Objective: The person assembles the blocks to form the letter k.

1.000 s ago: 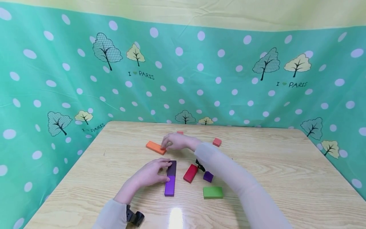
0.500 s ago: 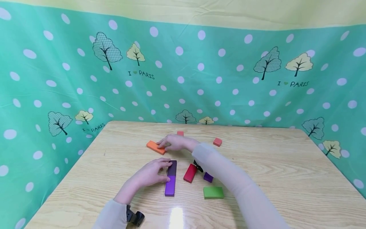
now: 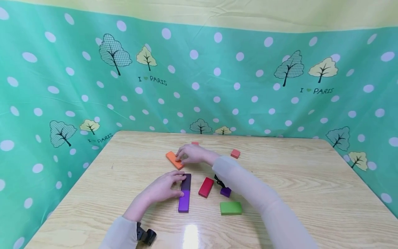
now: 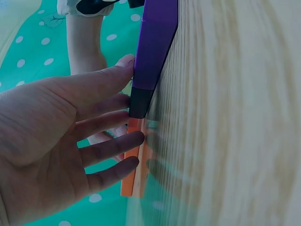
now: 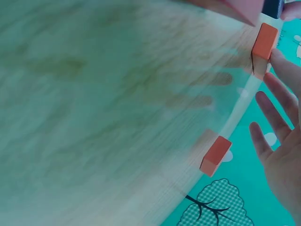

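Note:
Two rectangular blocks, a dark purple one (image 3: 186, 182) and a bright purple one (image 3: 184, 202), lie end to end in a straight bar on the table. Along the bar's left side rests my left hand (image 3: 164, 186), its fingertips at the dark block and its thumb at the bright one. The left wrist view shows those fingers (image 4: 113, 146) spread and fairly straight. Farther back, an orange rectangular block (image 3: 172, 158) lies aslant. My right hand (image 3: 192, 154) touches its near right end with the fingertips; the right thumb is hard to make out.
Right of the purple bar lie a red block (image 3: 206, 187), a small purple block (image 3: 225, 192) and a green block (image 3: 230, 208). Toward the back are two small coral blocks, one (image 3: 235, 153) apart and one (image 3: 195, 143) partly behind my right hand. A dotted curtain (image 3: 217, 86) backs the table.
The orange block has turned clockwise and shifted slightly right under my right fingertips. That hand slid left along it, then back right. My left hand and the purple bar stay put.

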`<state>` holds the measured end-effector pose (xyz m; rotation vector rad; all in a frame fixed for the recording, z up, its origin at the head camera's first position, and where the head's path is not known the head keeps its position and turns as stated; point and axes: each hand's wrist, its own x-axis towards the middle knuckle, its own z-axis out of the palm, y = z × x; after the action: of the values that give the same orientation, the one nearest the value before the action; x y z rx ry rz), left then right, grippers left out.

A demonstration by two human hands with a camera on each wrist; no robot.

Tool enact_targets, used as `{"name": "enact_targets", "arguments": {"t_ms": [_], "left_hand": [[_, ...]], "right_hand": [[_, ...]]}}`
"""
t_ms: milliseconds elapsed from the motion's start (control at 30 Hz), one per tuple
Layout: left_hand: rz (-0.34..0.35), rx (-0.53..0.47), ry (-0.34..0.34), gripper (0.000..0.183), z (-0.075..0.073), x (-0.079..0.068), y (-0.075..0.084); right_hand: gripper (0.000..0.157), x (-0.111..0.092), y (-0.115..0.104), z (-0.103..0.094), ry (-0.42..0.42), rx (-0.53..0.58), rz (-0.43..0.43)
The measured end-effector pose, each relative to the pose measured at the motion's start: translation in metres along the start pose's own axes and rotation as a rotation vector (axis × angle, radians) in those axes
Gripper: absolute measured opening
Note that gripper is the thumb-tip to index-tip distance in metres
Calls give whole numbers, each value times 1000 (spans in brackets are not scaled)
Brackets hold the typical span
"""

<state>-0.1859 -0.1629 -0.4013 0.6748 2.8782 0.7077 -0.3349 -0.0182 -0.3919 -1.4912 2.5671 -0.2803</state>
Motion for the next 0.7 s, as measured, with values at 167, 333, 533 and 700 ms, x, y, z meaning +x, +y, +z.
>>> {"name": "enact_targets", "arguments": {"t_ms": [167,333,533,700], "left_hand": [[32,28,16,53,1,1,0],[53,45,25,54,1,2,0],[55,50,20,53,1,2,1],[34,46,17,53,1,1,1]], "right_hand": [[29,-7,1,-1,-1,2,13],[26,-11,3,-1,-13,52,46],[25,-15,6,-1,-8,59,51],[37,-20,6,-1,3,-10,54]]}}
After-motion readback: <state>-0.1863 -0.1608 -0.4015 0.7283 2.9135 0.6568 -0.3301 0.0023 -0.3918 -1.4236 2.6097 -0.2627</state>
